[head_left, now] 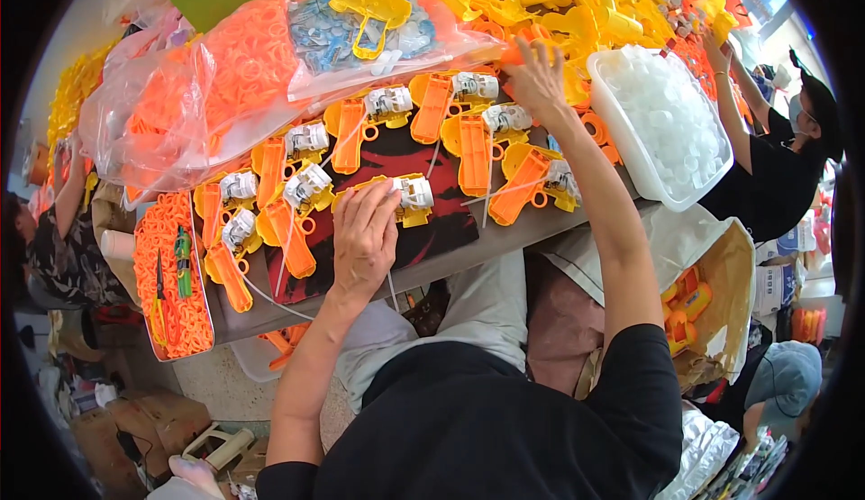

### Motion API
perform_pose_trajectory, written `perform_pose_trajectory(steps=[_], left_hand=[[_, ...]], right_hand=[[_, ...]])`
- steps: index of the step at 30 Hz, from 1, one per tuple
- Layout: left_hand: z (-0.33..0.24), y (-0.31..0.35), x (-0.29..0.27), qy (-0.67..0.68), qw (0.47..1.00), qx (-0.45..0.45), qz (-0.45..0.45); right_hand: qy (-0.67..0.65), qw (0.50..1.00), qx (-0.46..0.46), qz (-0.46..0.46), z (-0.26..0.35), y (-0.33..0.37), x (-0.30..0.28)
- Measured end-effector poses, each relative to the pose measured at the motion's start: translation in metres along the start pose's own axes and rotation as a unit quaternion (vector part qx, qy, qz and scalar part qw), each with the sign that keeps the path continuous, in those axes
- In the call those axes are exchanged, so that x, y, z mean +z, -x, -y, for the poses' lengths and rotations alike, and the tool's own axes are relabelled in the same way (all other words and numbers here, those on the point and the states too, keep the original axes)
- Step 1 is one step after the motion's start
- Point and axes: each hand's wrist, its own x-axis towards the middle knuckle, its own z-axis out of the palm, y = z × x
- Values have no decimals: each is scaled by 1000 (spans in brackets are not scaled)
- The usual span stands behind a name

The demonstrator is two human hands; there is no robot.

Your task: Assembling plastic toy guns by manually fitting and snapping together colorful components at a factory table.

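Note:
My left hand [365,230] lies over a yellow toy shell half [415,215], its fingers closed around the left end. A white mechanism [416,192] shows at the shell's right end; the part beneath my palm is hidden. My right hand [541,81] is stretched out to the far right, with its fingers curled on an orange plastic part [512,52] at the edge of the heap. Between and around my hands lie several shell halves fitted with orange bodies [475,153] and white mechanisms [506,118], some trailing thin pale strips.
Bags of orange rings [243,77] and blue-and-clear pieces [360,27] line the back. Yellow shells [577,4] are heaped behind. A white tub of translucent caps [662,122] stands right; a tray of orange links [167,266] holding scissors [160,306] stands left. Co-workers [766,158] flank the table.

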Motion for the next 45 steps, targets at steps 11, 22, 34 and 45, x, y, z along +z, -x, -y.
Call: perform_pose_trajectory(steps=[11, 22, 34, 45], left_hand=[[-2, 2, 0, -19, 999, -14, 28], [-3, 1, 2, -16, 999, -21, 19], [-1, 3, 0, -13, 1000, -16, 3], [0, 5, -1, -21, 1000, -15, -2]], right_hand=[[-26, 993, 113, -19, -16, -34, 9], [-103, 986, 122, 41, -15, -46, 30], [-36, 984, 34, 171, -4, -44, -9], [-176, 980, 59, 67, -20, -64, 18]])
